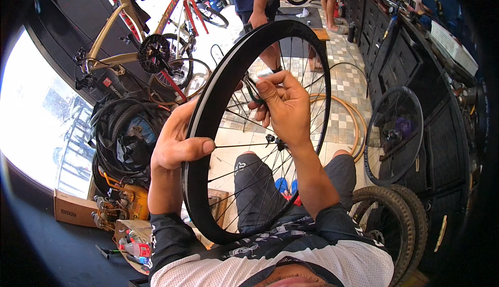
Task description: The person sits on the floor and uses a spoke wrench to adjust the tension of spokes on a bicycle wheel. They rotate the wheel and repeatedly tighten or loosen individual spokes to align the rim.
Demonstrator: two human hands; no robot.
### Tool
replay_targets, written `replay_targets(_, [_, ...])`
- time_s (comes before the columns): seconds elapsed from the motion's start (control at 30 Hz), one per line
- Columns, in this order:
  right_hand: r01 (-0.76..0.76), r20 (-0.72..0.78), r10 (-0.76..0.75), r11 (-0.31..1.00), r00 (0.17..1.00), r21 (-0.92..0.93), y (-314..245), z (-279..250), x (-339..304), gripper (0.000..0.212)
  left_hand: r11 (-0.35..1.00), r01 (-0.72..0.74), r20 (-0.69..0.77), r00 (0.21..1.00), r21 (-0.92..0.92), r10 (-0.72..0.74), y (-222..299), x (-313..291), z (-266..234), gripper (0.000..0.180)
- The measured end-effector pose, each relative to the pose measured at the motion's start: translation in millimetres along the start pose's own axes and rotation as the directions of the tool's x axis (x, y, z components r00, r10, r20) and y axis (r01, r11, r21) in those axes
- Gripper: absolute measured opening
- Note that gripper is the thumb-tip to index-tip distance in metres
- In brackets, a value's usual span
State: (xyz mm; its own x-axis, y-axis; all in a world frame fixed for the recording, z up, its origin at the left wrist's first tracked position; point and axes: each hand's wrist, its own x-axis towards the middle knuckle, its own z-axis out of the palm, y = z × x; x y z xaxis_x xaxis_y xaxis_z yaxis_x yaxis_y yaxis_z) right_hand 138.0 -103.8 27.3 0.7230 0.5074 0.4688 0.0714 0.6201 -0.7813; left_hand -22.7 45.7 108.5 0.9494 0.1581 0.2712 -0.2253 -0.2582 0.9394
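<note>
A bicycle wheel [200, 183] with a deep black rim stands tilted in front of my body, above my lap. No tyre shows on it. Its black spokes run in to a small dark hub [275, 140]. My left hand [176, 144] is wrapped round the rim's left side, its thumb lying across the rim face toward a spoke. Inside the wheel's upper part, my right hand [283, 102] pinches a small dark-and-green tool [253, 88], possibly a spoke wrench, close to the rim's inner edge. The tool's working end is partly hidden by my fingers.
Bicycle frames [117, 58] stand at far left, above piled black tyres [122, 131] and a yellow machine [136, 204]. Another wheel [369, 146] and knobbly tyres [390, 219] stand at right, beside dark drawers [397, 66]. A person [257, 1] stands just beyond the wheel; another is farther back.
</note>
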Motion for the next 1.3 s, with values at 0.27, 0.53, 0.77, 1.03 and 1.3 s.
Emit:
replay_targets(0.27, [0.121, -0.056, -0.149, 0.933, 0.987, -0.34, -1.5, 0.2, 1.0, 0.033, 0.999, -0.022, 0.052, 0.998, -0.036, 0.024, -1.5, 3.4, -4.6, 0.098])
replay_targets(0.53, [0.493, 0.136, -0.54, 0.599, 0.831, -0.63, -6.8, -12.7, -31.0, 0.025, 0.995, -0.058, 0.059, 0.996, -0.081, 0.063, -9.6, 5.0, -11.9, 0.093])
replay_targets(0.77, [0.39, 0.157, -0.365, 0.75, 0.918, -0.534, 5.4, 8.4, -56.1, 0.029, 0.999, -0.012, 0.044, 0.999, -0.04, 0.014, -6.0, 12.1, -4.6, 0.102])
replay_targets(1.03, [0.32, 0.263, -0.236, 0.882, 0.935, -0.347, 4.4, 19.3, -49.7, 0.022, 0.999, -0.017, 0.023, 1.0, -0.05, 0.018, -7.9, 11.4, -10.6, 0.083])
replay_targets(1.3, [0.469, 0.249, -0.398, 0.762, 0.883, -0.447, 10.5, 26.5, -47.6, 0.022, 0.999, 0.029, 0.026, 0.999, -0.025, -0.028, -5.8, 12.9, -7.8, 0.101])
